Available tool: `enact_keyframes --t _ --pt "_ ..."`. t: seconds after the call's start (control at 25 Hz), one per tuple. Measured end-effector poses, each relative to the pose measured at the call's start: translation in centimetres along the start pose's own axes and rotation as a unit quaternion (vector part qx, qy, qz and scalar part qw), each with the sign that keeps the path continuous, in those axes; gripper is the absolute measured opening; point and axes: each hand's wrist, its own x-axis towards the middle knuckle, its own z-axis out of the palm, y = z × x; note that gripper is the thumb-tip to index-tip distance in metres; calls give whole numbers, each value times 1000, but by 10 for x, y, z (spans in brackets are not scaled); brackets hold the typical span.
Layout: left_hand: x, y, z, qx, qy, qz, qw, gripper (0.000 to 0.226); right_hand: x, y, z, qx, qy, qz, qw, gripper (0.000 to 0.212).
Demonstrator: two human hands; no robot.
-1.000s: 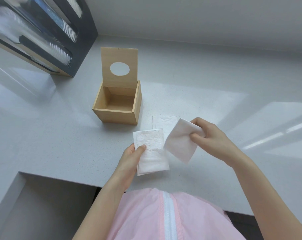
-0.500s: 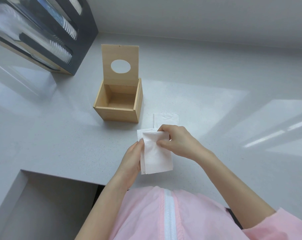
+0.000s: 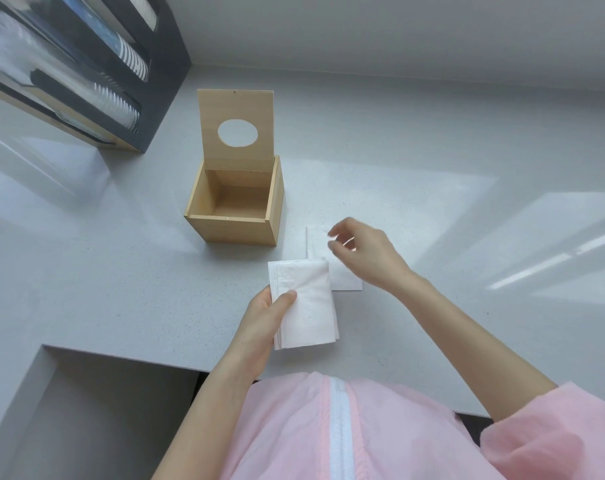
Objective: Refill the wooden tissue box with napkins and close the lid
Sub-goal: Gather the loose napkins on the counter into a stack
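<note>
The wooden tissue box (image 3: 237, 230) stands on the grey counter with nothing inside it. Its lid (image 3: 237, 109), with an oval hole, stands upright at the back. My left hand (image 3: 263, 323) grips a stack of white napkins (image 3: 308, 306) just above the counter's near edge, thumb on top. More white napkins (image 3: 342, 278) lie flat on the counter to the right of the box. My right hand (image 3: 363, 254) hovers over them with its fingers spread and nothing in it.
A dark dispenser (image 3: 96, 64) holding stacked paper cups stands at the back left, close to the box. The grey counter (image 3: 121, 271) has a step-down cut-out at the lower left. A pink garment fills the bottom of the view.
My right hand laid its single napkin onto the stack in my left hand, let go, and moved right and away over the napkins on the counter.
</note>
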Motion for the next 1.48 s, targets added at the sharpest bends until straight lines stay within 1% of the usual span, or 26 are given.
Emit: enact_keyframes --t 0.04,0.08,0.16,0.24,0.32,0.44,0.48,0.56,0.6,0.64,0.72,0.84,0.92,1.0,1.04,1.08,1.12,1.16,1.2,1.24,1.28,1.32,1.36,1.4,1.48 --pt "-1 1 0 -1 1 -2 1000 20 8 5 0 -29 18 9 999 35" --pt "-1 1 -1 -2 0 -3 1000 20 14 11 1 -69 19 23 997 45" --pt "-1 3 -1 -6 0 -2 1000 20 23 21 6 -143 -6 53 988 63" --pt "-2 2 -1 -5 4 -4 1000 20 29 28 11 -135 -10 77 988 65" --pt "-2 2 -2 -5 7 -5 1000 21 35 32 9 -89 -5 97 991 56" --pt "-2 2 -3 -4 7 -8 1000 21 36 32 8 -90 -21 111 990 35" --pt "-1 2 -3 -4 6 -7 1000 21 34 33 11 -89 -15 105 990 29" --pt "-1 3 -3 -3 4 -4 1000 21 26 35 18 -74 25 83 994 15" --pt "-1 3 -3 -4 4 -3 1000 21 20 37 19 -54 46 72 995 12" --pt "-1 2 -4 -5 5 -2 1000 22 15 37 18 -24 60 68 996 14" --pt "-1 0 -6 -6 6 1 1000 22 5 33 12 72 69 81 992 28" --pt "-1 -1 -8 -15 4 5 1000 22 -12 24 -1 217 75 106 967 45" --pt "0 -2 -9 -18 2 9 1000 22 -23 16 -11 271 86 98 954 44" --pt "0 -3 -10 -23 -3 9 1000 24 -32 9 -20 294 93 80 948 30" --pt "1 -4 -11 -26 -4 7 1000 25 -37 5 -23 310 80 72 945 20" --pt "1 -4 -10 -28 -7 7 1000 25 -41 0 -24 345 50 62 935 13" --pt "1 -3 -10 -29 -12 9 999 25 -45 -5 -22 403 4 51 914 12" --pt "1 -2 -9 -26 -19 15 999 24 -49 -11 -18 467 -48 46 882 13" --pt "1 0 -7 -19 -25 26 999 22 -51 -16 -11 507 -94 46 856 13" --pt "1 1 -6 -10 -29 40 999 19 -51 -19 -2 502 -116 46 856 12" --pt "1 2 -6 -3 -29 49 998 16 -50 -18 8 464 -114 48 877 11" --pt "0 2 -6 -2 -27 53 998 18 -49 -18 18 404 -99 52 908 9" --pt "0 1 -7 -6 -27 52 998 25 -48 -16 27 339 -78 59 936 9" --pt "0 -1 -8 -13 -27 48 998 30 -48 -14 34 285 -63 66 954 11" --pt "-2 -5 -12 -28 -16 42 999 30 -49 -13 41 237 -41 77 968 17"
